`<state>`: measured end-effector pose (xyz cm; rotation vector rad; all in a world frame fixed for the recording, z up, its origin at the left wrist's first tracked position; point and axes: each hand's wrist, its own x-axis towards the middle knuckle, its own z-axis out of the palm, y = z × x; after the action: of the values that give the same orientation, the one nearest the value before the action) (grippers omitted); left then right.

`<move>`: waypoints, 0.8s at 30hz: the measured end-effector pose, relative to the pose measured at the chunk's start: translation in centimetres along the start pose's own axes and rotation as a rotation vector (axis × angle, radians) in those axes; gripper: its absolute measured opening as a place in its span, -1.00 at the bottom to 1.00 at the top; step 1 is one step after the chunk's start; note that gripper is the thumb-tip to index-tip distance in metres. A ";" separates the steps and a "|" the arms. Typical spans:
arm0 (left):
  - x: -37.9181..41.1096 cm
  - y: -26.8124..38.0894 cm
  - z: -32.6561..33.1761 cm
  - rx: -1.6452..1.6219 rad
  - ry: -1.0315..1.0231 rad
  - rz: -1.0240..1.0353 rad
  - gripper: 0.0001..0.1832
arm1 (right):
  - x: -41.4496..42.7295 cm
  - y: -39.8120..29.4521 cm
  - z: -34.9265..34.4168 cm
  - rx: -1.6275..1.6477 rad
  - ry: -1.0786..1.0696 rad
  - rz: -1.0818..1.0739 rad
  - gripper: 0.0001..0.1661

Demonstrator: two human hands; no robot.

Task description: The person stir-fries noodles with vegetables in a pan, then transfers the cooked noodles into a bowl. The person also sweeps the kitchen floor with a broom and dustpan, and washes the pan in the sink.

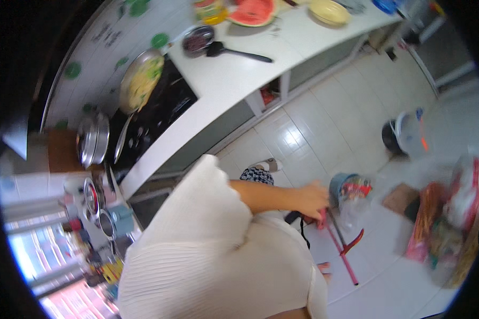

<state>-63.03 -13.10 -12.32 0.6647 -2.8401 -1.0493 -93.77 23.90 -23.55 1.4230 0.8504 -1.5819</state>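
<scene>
My left hand [314,200] reaches out from a white ribbed sleeve, blurred, with its fingers at the upper end of a thin pink rod [345,261]. Whether the fingers close round it is unclear. A grey rod [336,228] and a red curved piece [353,244] cross or join the pink one over a white surface [387,275]. Of my right hand [324,270] only some fingers show past the white top [223,255]; the rest is hidden. Beyond my left hand stands a blue-grey bin [338,185] holding wrappers and clear plastic. A black strap [304,233] hangs near my left wrist.
A frying pan [142,81] with yellow-green food tilts in view over the black hob [171,101], beside a steel pot [94,139]. The white counter [295,40] bears a black spatula [243,54] and cut watermelon [255,12]. Bags [467,195] crowd the right; a bucket [409,133] stands on tiles.
</scene>
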 end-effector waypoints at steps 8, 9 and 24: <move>-28.8 -1.7 -14.9 0.181 1.032 -0.636 -0.60 | 1.4 26.9 18.9 -1.117 -0.634 -0.054 -0.71; -31.8 -1.1 -15.0 0.214 1.172 -0.722 -0.57 | -5.0 36.3 22.7 -1.314 -0.491 -0.400 -0.74; -55.4 -3.1 -17.4 0.473 1.366 -1.180 -0.71 | -16.3 94.7 15.2 -1.670 -3.383 -1.171 -0.40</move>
<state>-8.43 -3.36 5.06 2.0776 -1.2862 0.2623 -14.71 -28.26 -1.49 3.3844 0.2062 0.6250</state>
